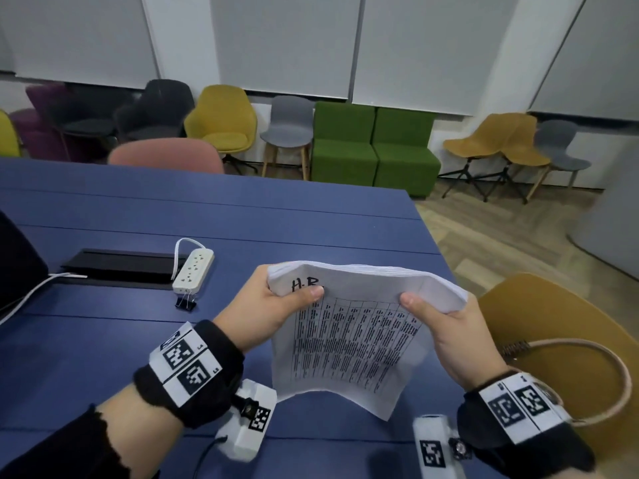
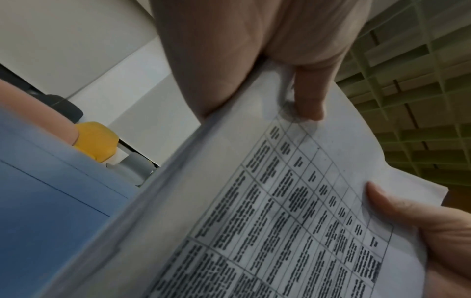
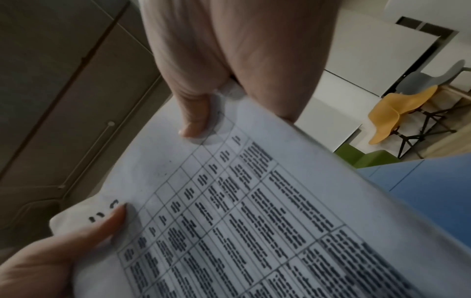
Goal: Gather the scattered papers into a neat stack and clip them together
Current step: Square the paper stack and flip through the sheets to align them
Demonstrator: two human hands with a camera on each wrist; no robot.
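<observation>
At the blue table (image 1: 311,216) we held the paper stack (image 1: 349,340) upright above it | left hand (image 1: 266,305) and right hand (image 1: 453,333) pinched its top corners, thumbs in front | bottom sheets sagged loose and could fan out | binder clip (image 1: 186,303) lay near the power strip (image 1: 193,269), reachable only by freeing one hand, which risked a slip.

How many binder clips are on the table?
1. One black clip stands on the blue table, just in front of the white power strip. Others may be hidden behind the papers.

Head view evenly lit, soft shadows, wide-angle bending at edges; both wrist views dimmer, grainy, close-up blur; thumb shadows on papers (image 2: 293,201).
</observation>
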